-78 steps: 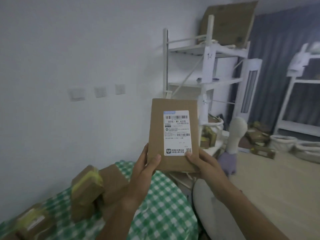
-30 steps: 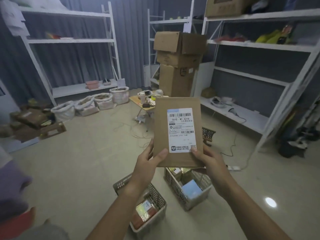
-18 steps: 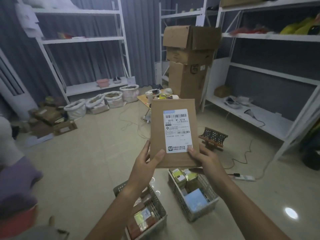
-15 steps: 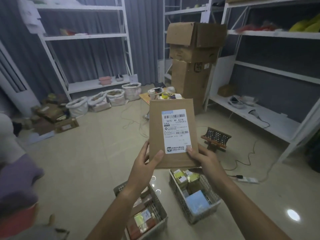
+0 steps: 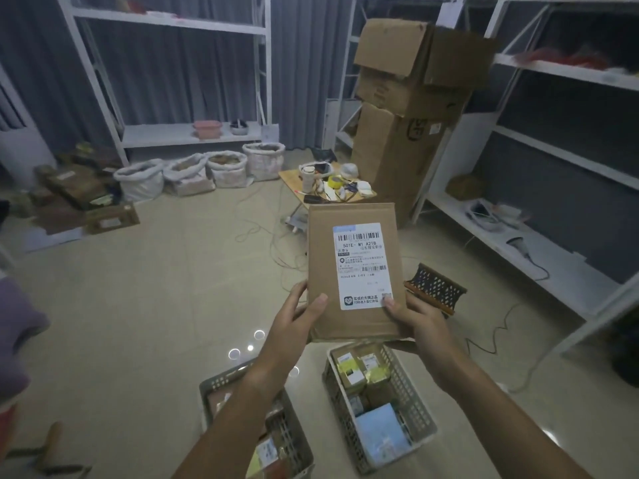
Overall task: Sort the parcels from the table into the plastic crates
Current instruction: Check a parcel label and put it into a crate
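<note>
I hold a flat brown cardboard parcel [image 5: 321,257] with a white shipping label upright in front of me. My left hand [image 5: 294,326] grips its lower left edge, thumb on the front. My right hand [image 5: 420,326] grips its lower right corner, thumb on the label. Below on the floor stand two grey plastic crates. The left crate [image 5: 221,380] is partly hidden by my left forearm and holds parcels. The right crate [image 5: 411,392] holds several small boxes and a light blue packet.
White shelving racks [image 5: 173,133] line the back and right walls. Stacked large cardboard boxes [image 5: 408,108] stand behind a low cluttered table [image 5: 294,179]. White sacks [image 5: 193,172] and brown parcels [image 5: 79,188] lie at the left. Cables and an overturned dark basket [image 5: 437,288] lie on the floor.
I turned from the checked table to face the room and the crates. In the last half second my view dipped a little; both hands keep the same hold on the parcel.
</note>
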